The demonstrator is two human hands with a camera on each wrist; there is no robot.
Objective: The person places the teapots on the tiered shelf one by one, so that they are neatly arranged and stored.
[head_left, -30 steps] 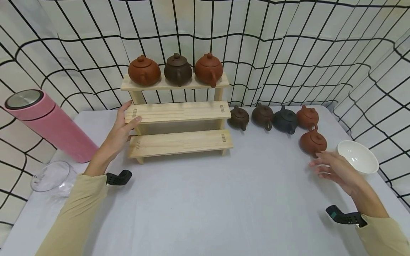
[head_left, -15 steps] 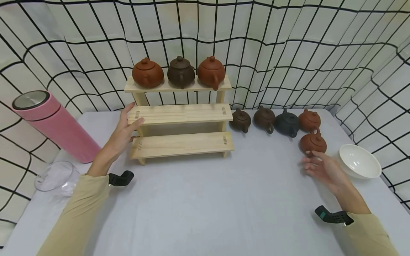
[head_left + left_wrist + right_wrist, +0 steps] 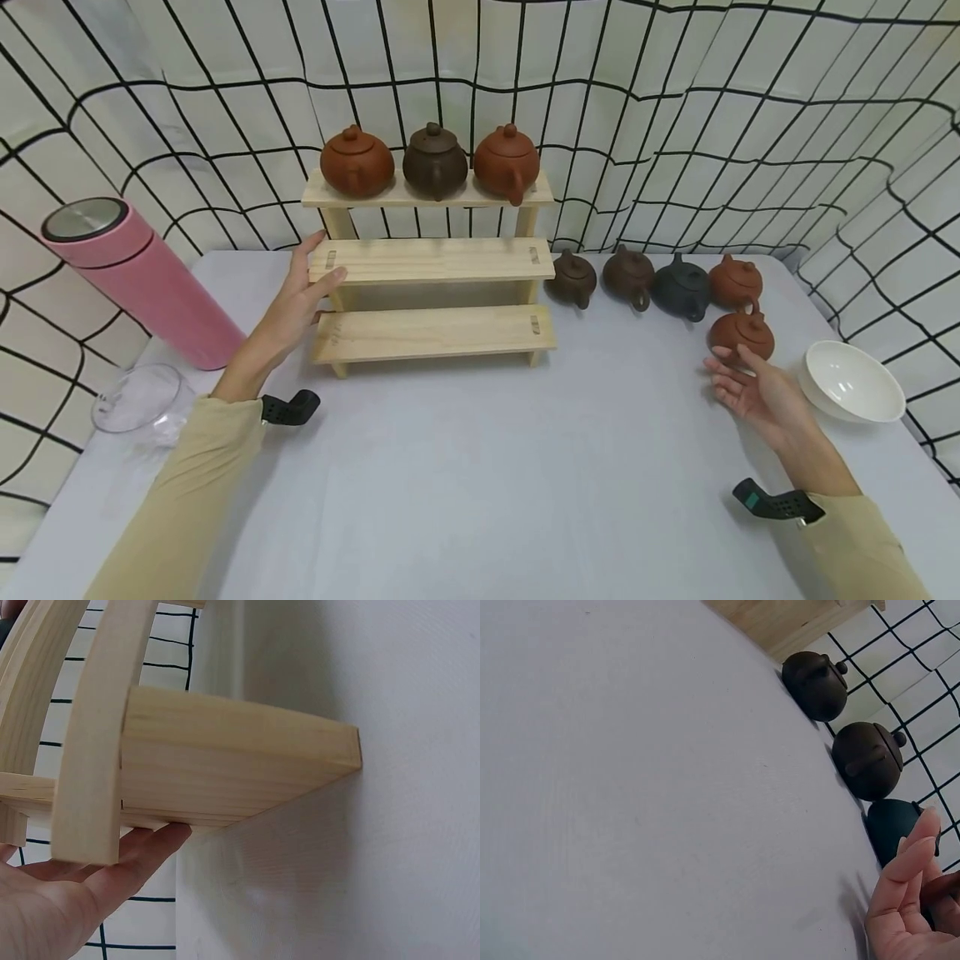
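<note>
My left hand (image 3: 288, 304) grips the left end of a three-tier wooden rack (image 3: 435, 260) at its middle shelf, thumb over the front edge. In the left wrist view, the fingers (image 3: 142, 862) lie behind the rack's wooden end. My right hand (image 3: 761, 400) is at the front of a small reddish-brown teapot (image 3: 742, 335), its fingers loosely bent and fingertips right at the lower side. That teapot stands on the table. In the right wrist view, the fingers overlap a dark green-black teapot (image 3: 889, 825).
Three teapots, the middle one dark brown (image 3: 435, 162), stand on the top shelf. More teapots, including a black one (image 3: 681, 287), line the back of the table. A white bowl (image 3: 852, 382), a pink bottle (image 3: 150, 287) and a clear plastic dish (image 3: 138, 398) flank the hands. Black wire mesh (image 3: 622, 96) surrounds the table.
My right hand has shifted left along the front of the reddish-brown teapot, away from the white bowl, and its thumb has lifted. The left hand stays on the rack; the head view has shifted slightly.
</note>
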